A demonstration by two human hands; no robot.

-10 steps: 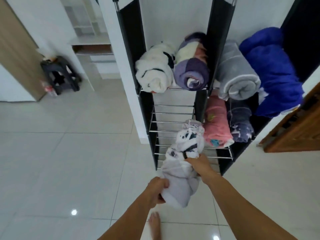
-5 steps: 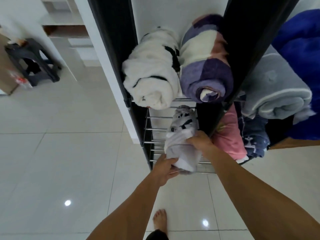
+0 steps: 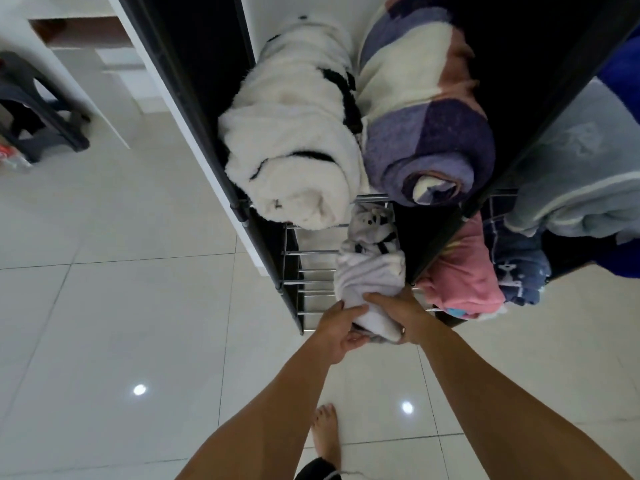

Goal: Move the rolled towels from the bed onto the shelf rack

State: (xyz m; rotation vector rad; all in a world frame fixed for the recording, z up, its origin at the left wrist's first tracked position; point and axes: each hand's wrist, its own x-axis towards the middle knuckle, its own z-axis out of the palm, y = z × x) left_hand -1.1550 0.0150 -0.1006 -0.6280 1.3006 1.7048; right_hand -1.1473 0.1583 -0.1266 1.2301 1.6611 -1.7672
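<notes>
Head view – both hands (image 3: 372,318) grip the pale rolled towel (image 3: 370,271) – its near end hidden beneath them.

Bare lower rungs (image 3: 311,271) beside black post (image 3: 433,251)

Seen from above, both hands, left hand (image 3: 337,332) and right hand (image 3: 398,315), grip the near end of a pale rolled towel (image 3: 369,271) lying on the shelf rack's (image 3: 311,252) lower wire shelf; a white towel (image 3: 294,150) and a purple towel (image 3: 426,116) sit above.
</notes>
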